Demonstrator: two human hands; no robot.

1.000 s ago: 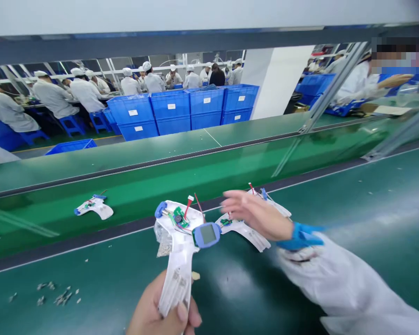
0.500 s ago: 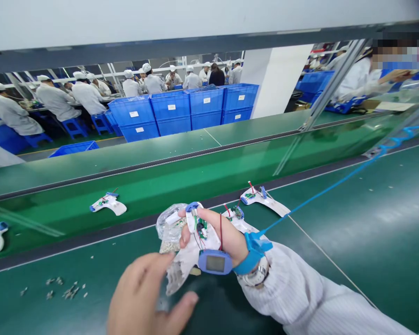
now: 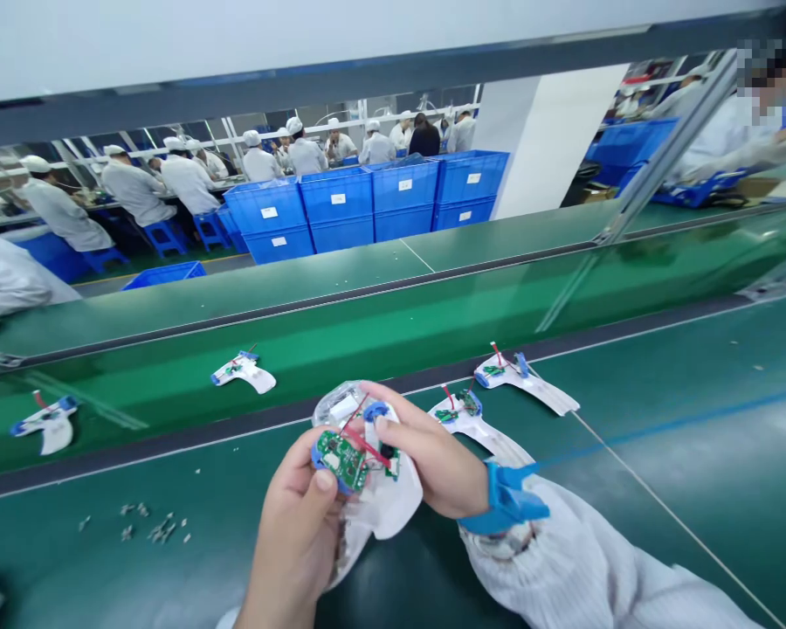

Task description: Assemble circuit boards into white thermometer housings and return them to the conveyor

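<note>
My left hand (image 3: 298,515) pinches a green circuit board (image 3: 341,459) set in a blue display frame, its component side facing up. My right hand (image 3: 436,450) grips a gun-shaped white plastic shell (image 3: 396,502), the thumb beside a blue part (image 3: 375,411) at its nose end. Red wires (image 3: 367,445) run between the board and a smaller green board inside the shell. Behind the hands lies a clear plastic bag (image 3: 341,402), partly hidden. Just beyond my right hand rests another white shell (image 3: 491,437) with boards and wires.
More gun-shaped shells lie farther off: one at right (image 3: 527,384), one in the middle (image 3: 244,371), one at left (image 3: 49,425). Small metal parts (image 3: 162,528) are scattered on the green bench (image 3: 236,542). A blue wrist strap (image 3: 507,498) circles my right wrist. Blue crates (image 3: 337,205) and co-workers stand beyond.
My left hand has come in from the lower left and taken hold of the display board. The board has turned over, from screen side to component side. The view has shifted slightly left.
</note>
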